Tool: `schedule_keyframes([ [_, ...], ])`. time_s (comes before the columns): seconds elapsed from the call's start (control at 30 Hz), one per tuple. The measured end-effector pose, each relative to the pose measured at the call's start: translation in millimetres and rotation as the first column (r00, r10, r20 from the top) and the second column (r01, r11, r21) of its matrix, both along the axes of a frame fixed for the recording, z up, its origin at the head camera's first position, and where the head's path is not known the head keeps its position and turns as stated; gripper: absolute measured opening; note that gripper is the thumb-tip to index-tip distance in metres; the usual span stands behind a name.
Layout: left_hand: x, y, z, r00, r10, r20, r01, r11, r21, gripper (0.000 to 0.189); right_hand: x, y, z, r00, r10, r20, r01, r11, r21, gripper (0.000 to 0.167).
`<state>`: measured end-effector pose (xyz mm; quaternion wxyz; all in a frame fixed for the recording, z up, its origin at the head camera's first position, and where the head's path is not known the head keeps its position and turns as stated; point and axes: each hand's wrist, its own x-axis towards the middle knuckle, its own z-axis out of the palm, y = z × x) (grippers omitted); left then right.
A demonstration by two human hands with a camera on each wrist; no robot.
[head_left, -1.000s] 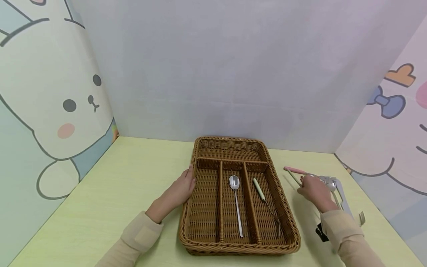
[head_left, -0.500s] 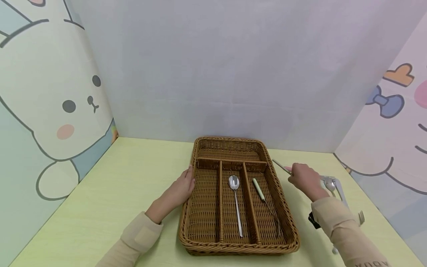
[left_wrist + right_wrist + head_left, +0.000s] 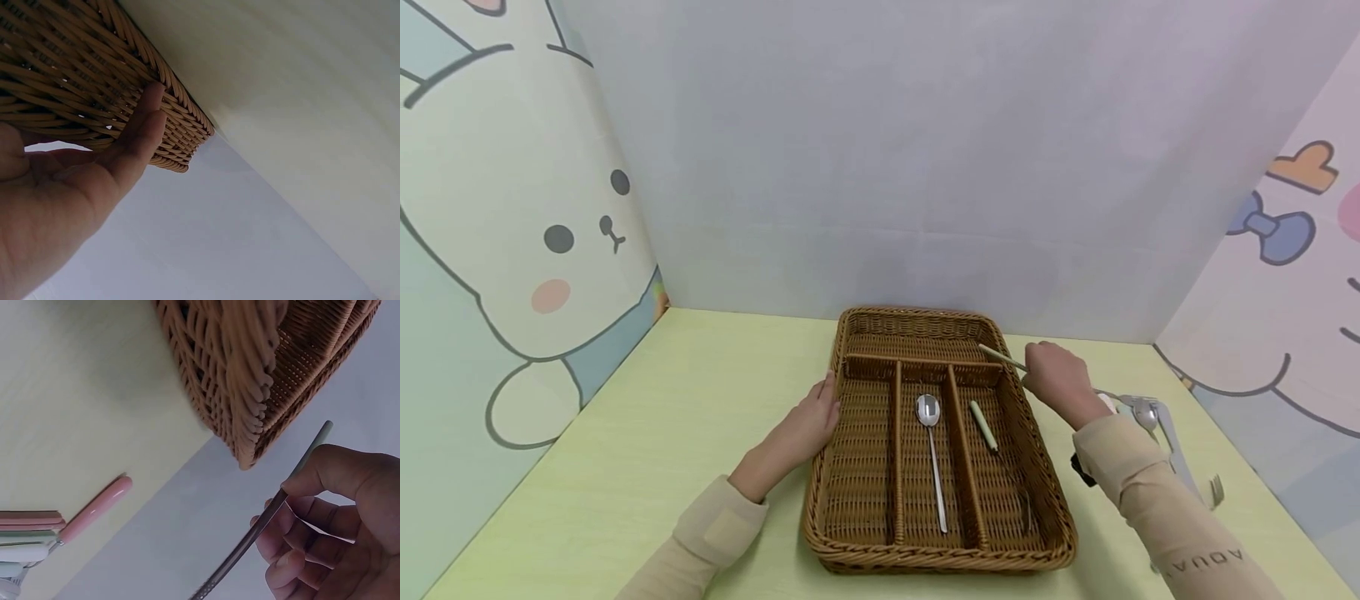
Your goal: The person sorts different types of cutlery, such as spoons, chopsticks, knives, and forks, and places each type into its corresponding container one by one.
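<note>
A brown wicker cutlery tray [image 3: 895,467] with divided compartments stands in the middle of the table. My left hand [image 3: 808,421] rests against its left side, and in the left wrist view two fairly straight fingers [image 3: 140,125] touch the woven outer wall. Above the tray's right rim, my right hand [image 3: 1060,375] pinches a chopstick [image 3: 250,534] with a green end and a metal shaft. The green end reaches over the back compartment. A metal spoon [image 3: 928,412] lies in the tray's middle compartment. In the right compartment is a green-handled utensil [image 3: 982,427], its far end hard to make out.
To the right of the tray lies a pile of cutlery, with a spoon [image 3: 1144,414], a fork [image 3: 1216,490] and a pink-handled piece [image 3: 97,509]. More pink, green and white handles [image 3: 28,536] lie beside it. A pale wall [image 3: 917,167] stands behind.
My right hand has moved left and away from the cutlery pile with the chopstick, whose green end now hangs over the tray. My left hand has stayed at the tray's side.
</note>
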<state>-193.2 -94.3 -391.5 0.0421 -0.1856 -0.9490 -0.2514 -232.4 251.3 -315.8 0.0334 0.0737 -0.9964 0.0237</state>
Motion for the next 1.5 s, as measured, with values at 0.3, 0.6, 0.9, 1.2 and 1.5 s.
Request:
schedule_keyframes([
  [0.3, 2.1, 0.1, 3.1, 1.0, -0.001, 0.0, 0.001, 1.0, 0.002, 0.053, -12.4, -33, 4.6, 0.998, 0.058, -0.04, -0.056, 0.997, 0.044, 0.014],
  [0.6, 1.9, 0.1, 0.8, 1.0, -0.001, -0.013, 0.001, 1.0, 0.01, 0.053, -25.8, -58, 0.9, 0.992, 0.111, -0.066, -0.106, 0.992, 0.065, 0.016],
  [0.9, 2.5, 0.4, 1.5, 1.0, -0.002, -0.018, 0.002, 1.0, 0.006, 0.052, -40.8, -74, -4.5, 0.987, 0.158, -0.035, -0.156, 0.986, 0.066, 0.003],
  [1.2, 3.1, 1.3, 0.3, 1.0, -0.008, -0.019, 0.008, 1.0, 0.004, 0.052, -54.5, -86, -17.8, 0.983, 0.181, 0.012, -0.182, 0.982, 0.048, 0.011],
  [1.5, 2.3, 0.9, 0.1, 1.0, 0.003, -0.009, -0.003, 1.0, 0.002, 0.053, -65.4, -93, -31.7, 0.981, 0.192, 0.014, -0.192, 0.981, 0.025, 0.013],
])
